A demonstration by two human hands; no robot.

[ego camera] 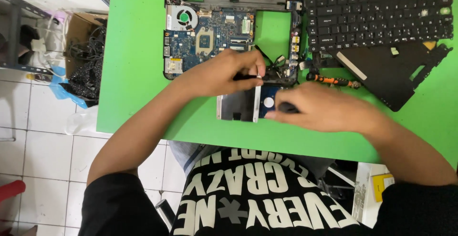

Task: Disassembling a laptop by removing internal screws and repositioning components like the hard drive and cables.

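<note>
We have a single view, worn on our head, looking steeply down over our chest at the near edge of the green table (138, 73). It sits close to the work; the table's left edge and tiled floor (38, 140) show beside it.

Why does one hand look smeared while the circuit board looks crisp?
Head view: the right hand is motion-blurred, its fingers soft over the drive; the left hand is sharper; the circuit board is crisp. Light is even, shadows faint, slight glare on the metal bracket.
</note>
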